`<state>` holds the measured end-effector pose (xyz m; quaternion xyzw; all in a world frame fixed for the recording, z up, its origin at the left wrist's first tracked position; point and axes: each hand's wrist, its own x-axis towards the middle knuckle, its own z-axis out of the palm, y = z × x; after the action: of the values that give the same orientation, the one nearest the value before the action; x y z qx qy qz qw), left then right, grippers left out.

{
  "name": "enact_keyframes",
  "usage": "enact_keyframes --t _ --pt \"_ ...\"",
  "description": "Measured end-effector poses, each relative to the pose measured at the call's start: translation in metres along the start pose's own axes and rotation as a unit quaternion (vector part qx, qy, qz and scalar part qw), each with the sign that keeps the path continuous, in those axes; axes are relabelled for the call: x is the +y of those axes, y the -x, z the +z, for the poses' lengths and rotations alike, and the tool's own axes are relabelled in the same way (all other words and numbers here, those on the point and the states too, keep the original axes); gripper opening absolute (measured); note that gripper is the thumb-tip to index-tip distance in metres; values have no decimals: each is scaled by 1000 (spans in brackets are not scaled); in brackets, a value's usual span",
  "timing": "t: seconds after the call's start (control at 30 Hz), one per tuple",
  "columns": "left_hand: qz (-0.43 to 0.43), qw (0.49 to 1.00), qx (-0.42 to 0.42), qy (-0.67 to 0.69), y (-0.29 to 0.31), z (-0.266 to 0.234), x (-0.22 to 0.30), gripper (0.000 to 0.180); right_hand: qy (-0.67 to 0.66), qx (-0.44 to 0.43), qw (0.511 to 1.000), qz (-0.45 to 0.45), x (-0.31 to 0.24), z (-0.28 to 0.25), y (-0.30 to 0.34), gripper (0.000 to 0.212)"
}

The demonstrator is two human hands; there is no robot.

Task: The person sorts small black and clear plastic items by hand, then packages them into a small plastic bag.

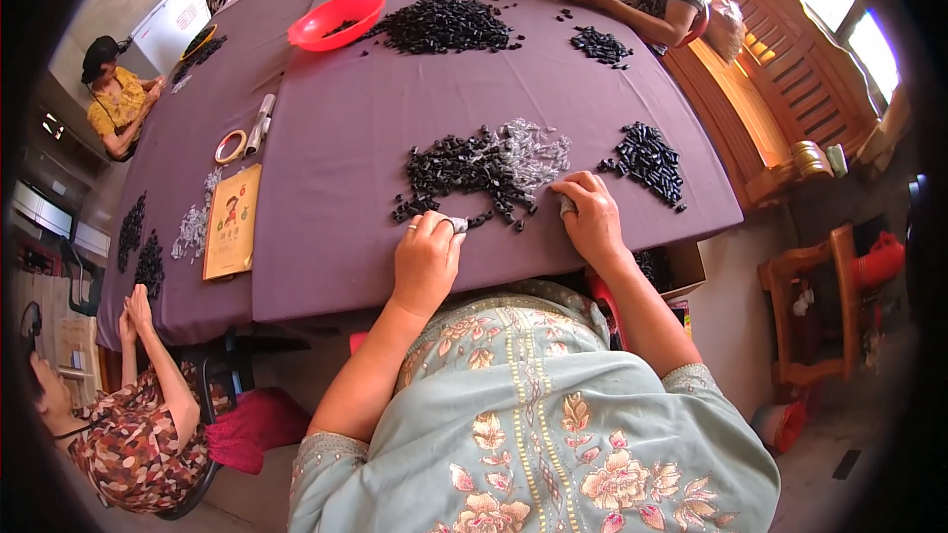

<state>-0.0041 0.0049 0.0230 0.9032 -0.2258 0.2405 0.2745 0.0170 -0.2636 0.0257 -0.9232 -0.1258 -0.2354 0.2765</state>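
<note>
Black parts [464, 173] lie heaped mid-table on the purple cloth [346, 138], mixed with clear pieces [533, 153]; a sorted black pile [652, 160] sits to the right. The left hand [427, 262] pinches a small pale piece at the heap's near edge. The right hand [592, 217] is curled over another. The near parts lie close to the table edge; a careless sweep would likely knock them into the lap.
</note>
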Motion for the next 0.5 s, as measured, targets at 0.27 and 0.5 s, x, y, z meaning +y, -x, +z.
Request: enact_keyframes --t 0.27,0.5 --pt "-6 1000 -12 -17 1 1 1 15 -72 9 997 33 -10 -5 -2 40" --pt "-35 998 24 39 4 4 -3 15 -3 -33 998 -57 0 -5 -2 38"
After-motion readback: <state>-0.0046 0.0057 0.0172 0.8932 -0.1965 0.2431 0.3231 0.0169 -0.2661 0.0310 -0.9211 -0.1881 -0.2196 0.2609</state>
